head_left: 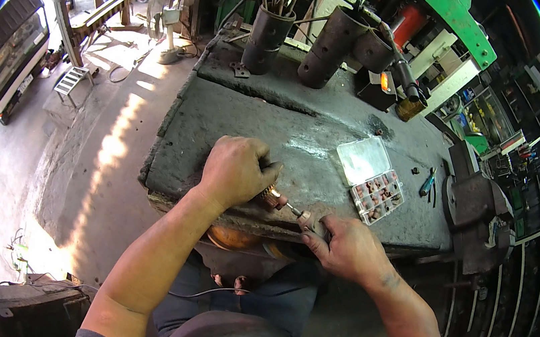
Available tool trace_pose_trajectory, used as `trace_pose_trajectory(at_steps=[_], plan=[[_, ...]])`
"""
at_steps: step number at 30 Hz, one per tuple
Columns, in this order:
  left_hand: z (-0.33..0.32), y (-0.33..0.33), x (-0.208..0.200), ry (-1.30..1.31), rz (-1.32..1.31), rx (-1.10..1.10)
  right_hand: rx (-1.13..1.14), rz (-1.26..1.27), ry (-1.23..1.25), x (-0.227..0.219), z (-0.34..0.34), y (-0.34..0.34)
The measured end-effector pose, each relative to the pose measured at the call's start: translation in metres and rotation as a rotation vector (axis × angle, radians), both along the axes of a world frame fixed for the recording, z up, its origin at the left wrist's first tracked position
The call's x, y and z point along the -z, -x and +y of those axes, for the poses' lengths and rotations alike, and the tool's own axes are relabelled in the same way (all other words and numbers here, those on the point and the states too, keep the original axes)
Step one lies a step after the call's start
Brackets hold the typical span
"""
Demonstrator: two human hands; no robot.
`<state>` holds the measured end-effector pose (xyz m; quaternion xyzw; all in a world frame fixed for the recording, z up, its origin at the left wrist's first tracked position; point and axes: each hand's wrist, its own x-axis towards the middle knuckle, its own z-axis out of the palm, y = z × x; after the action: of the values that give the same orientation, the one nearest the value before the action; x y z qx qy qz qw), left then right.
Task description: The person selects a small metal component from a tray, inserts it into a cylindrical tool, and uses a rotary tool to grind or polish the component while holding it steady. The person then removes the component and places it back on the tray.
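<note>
My left hand (235,169) is closed round a shiny, copper-coloured ridged part (270,196), which looks like a small gear; most of it is hidden by the fingers. My right hand (349,247) grips a small rotary tool (307,220), its body mostly covered by the palm. From the tool a thin metal shank runs left to a reddish tip (283,202) at the ridged part. Both hands are over the front edge of the dark workbench (236,114). To their right, a clear compartment box (378,196) lies with its lid raised, holding several small pinkish pieces.
Dark metal cylinders (266,43) holding rods stand at the bench's back. A blue-handled tool (428,182) lies at the right, near a bench vise (480,211). A thin cord (221,291) crosses my lap. Leftward on the floor are a fan (169,28) and a metal step stool (73,82).
</note>
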<state>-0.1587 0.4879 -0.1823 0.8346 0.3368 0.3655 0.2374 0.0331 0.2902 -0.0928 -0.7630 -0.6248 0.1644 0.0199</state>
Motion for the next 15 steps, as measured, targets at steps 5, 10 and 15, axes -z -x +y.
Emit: trace_pose_trajectory(at_steps=[5, 10, 15], plan=[[-0.0011, 0.0007, 0.0067, -0.126, -0.032, 0.008, 0.047, 0.017, 0.042, -0.0044, 0.0012, 0.003], [-0.0023, 0.0013, 0.0065, -0.095, -0.049, 0.006, 0.053, 0.012, 0.074, -0.0077, -0.001, 0.0088], [-0.0027, 0.002, 0.0055, -0.112, -0.048, 0.006, 0.041, -0.018, 0.052, -0.0067, -0.0015, 0.0096]])
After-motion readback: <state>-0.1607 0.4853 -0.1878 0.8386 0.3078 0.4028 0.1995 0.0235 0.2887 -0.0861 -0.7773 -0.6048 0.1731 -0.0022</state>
